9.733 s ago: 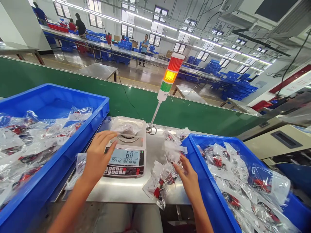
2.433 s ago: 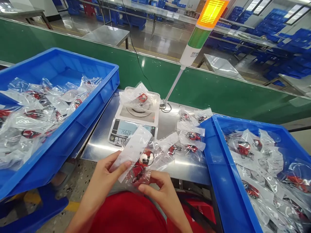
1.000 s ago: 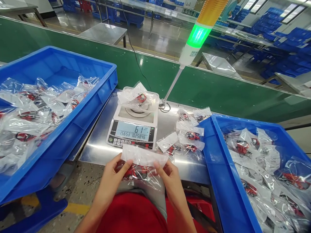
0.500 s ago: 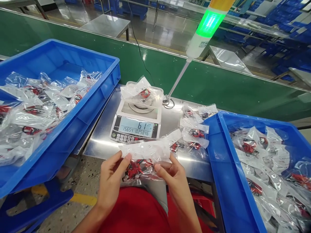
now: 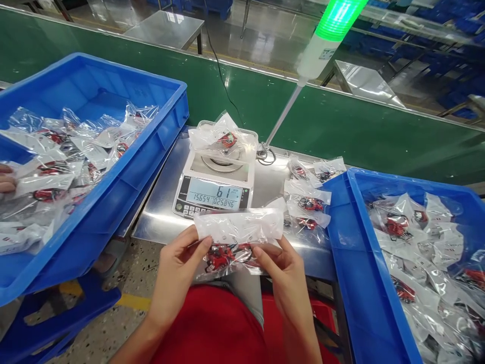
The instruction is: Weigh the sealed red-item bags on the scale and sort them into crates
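Note:
Both my hands hold one clear plastic bag (image 5: 238, 240) with a red part inside, just in front of the steel table's near edge. My left hand (image 5: 178, 268) pinches its left end and my right hand (image 5: 286, 273) pinches its right end; the white top flap lies folded across. Behind the bag stands a white digital scale (image 5: 217, 177) reading 61, and another bagged red part (image 5: 223, 139) rests on its pan. Several loose bagged parts (image 5: 306, 202) lie on the steel table (image 5: 159, 222) to the right of the scale.
A blue bin (image 5: 125, 177) full of bagged parts stands at the left, a second blue bin (image 5: 352, 263) at the right. Another person's fingers (image 5: 5, 179) show at the left edge. A signal tower (image 5: 326, 35) lit green rises behind the scale; a green conveyor wall (image 5: 341, 131) runs across.
The bag and both hands have risen slightly toward the scale, with the white flap now stretched flatter between them. The tower light went from amber to green earlier. Fingers appeared at the left edge.

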`<state>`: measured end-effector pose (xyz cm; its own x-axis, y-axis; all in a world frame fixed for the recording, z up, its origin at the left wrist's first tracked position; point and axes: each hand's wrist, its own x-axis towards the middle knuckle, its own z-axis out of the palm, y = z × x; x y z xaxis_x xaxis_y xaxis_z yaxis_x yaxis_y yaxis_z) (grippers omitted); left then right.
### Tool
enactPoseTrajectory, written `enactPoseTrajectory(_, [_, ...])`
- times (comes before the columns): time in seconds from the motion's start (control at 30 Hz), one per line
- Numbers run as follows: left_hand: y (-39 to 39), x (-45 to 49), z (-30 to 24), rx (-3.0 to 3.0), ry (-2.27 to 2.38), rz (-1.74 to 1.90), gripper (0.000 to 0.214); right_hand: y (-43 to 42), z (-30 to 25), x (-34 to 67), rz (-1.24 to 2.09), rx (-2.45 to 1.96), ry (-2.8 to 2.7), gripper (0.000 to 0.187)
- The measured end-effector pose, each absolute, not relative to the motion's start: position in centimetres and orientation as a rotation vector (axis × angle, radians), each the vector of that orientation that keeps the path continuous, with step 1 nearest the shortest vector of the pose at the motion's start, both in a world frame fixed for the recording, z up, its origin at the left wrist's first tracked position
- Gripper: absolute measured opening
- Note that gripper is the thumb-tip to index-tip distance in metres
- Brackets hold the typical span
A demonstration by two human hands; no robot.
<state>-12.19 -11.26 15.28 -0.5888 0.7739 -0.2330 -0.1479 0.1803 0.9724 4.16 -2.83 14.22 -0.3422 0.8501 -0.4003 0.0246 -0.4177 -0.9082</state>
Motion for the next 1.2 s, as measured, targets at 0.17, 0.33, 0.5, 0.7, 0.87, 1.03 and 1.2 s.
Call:
enactPoseTrajectory(0.17, [-11.1,-12.0,15.3,0.500,1.704,1.490,0.042,-2.8,14.3,4.1,1.841,-1.278,-1.179,0.033])
enactPoseTrajectory(0.33, [-10.7,-12.1,15.8,0.524,1.602,1.329,0.047,-2.8,14.4,4.1,1.798,-1.289,-1.134,0.037])
enactPoseTrajectory(0.5, [-10.6,-11.8,15.9,0.448,1.597,1.394,0.045,-3.2,14.1,3.9,1.833,-1.245,-1.037,0.060])
enactPoseTrajectory(0.7, [-10.8,-11.7,15.4,0.421,1.592,1.456,0.050,-4.8,14.3,2.5,2.031,-1.069,-0.904,0.054])
enactPoseTrajectory(0.87, [-10.9,-12.0,15.4,0.532,1.434,1.352,0.038,-4.6,14.0,2.3,1.942,-1.119,-0.967,0.035])
enactPoseTrajectory(1.03, [-10.8,-11.8,15.0,0.448,1.453,1.414,0.028,-4.2,13.9,2.8,1.990,-1.078,-1.000,0.031])
enactPoseTrajectory(1.2, [-10.6,-11.4,15.8,0.416,1.475,1.432,0.023,-4.4,13.8,3.0,2.015,-0.998,-0.963,0.029])
